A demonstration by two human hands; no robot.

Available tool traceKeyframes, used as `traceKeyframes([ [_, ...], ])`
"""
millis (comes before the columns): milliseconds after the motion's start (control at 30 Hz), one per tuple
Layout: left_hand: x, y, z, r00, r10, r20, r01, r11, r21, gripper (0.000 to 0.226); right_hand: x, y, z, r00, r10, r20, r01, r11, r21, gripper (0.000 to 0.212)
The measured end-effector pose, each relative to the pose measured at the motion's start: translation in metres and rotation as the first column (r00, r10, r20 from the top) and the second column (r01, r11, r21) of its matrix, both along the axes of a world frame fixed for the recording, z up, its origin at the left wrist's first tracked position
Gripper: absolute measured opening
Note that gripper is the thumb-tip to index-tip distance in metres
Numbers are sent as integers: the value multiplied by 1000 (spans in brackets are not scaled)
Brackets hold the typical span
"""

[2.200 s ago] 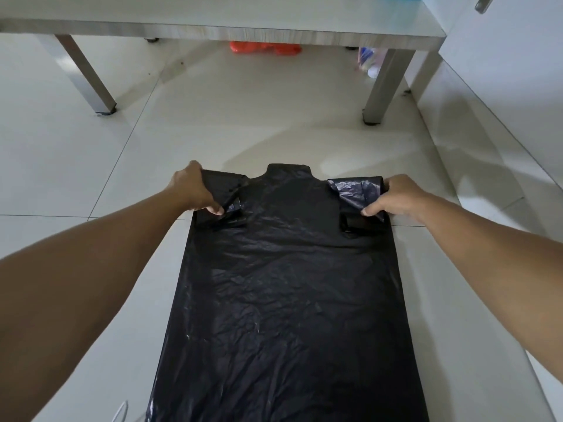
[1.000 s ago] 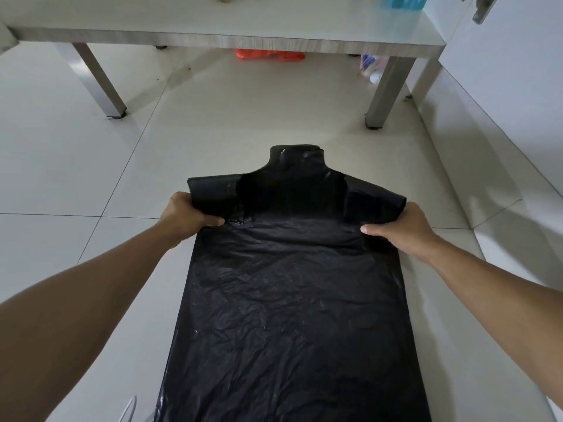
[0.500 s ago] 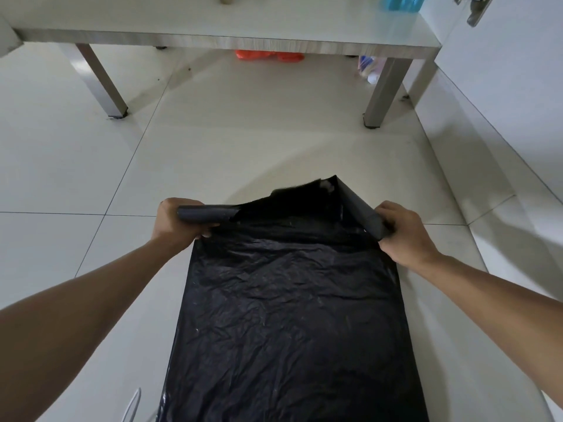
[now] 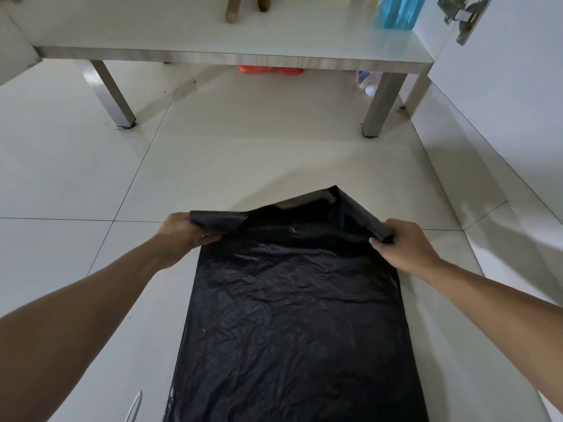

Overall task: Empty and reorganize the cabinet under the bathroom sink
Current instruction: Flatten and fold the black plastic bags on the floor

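- A black plastic bag [image 4: 292, 324] lies flat on the tiled floor [image 4: 76, 178] before a low table [image 4: 213, 54];
- left hand [image 4: 182, 236] and right hand [image 4: 405, 248] each grasp a far corner, folding the edge back.

Both bare forearms reach forward and converge slightly. The left hand [image 4: 182, 233] has its fingers curled under and its thumb on top, pinching the far left corner of the black bag [image 4: 292, 315]. The right hand [image 4: 402, 245], knuckles up, pinches the far right corner between thumb and curled fingers, lifting that edge just off the floor.
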State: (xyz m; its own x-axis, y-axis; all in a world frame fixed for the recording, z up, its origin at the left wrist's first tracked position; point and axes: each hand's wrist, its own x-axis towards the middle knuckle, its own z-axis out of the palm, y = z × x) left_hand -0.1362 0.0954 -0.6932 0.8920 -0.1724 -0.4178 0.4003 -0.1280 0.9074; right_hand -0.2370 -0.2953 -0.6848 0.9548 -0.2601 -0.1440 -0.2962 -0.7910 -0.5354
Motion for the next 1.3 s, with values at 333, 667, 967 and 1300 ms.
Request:
traceKeyframes([
  [333, 13, 5, 3, 941, 96, -325, -165, 967, -194, 66, 13, -3, 19, 939, -115, -324, 247, 882, 402, 11],
  [667, 12, 1, -2, 983, 25, -181, -10, 997, 82, 27, 10, -18, 24, 800, -231, -553, 599, 265, 756, 55],
  [967, 2, -4, -1, 985, 105, -139, -98, 993, 59, 40, 9, -10, 10, 814, -314, -489, 575, 557, 599, 19],
  [1300, -11, -6, 6, 977, 163, -134, -164, 986, -1, 44, -2, 6, -7, 871, -452, -192, 482, 713, 509, 26],
])
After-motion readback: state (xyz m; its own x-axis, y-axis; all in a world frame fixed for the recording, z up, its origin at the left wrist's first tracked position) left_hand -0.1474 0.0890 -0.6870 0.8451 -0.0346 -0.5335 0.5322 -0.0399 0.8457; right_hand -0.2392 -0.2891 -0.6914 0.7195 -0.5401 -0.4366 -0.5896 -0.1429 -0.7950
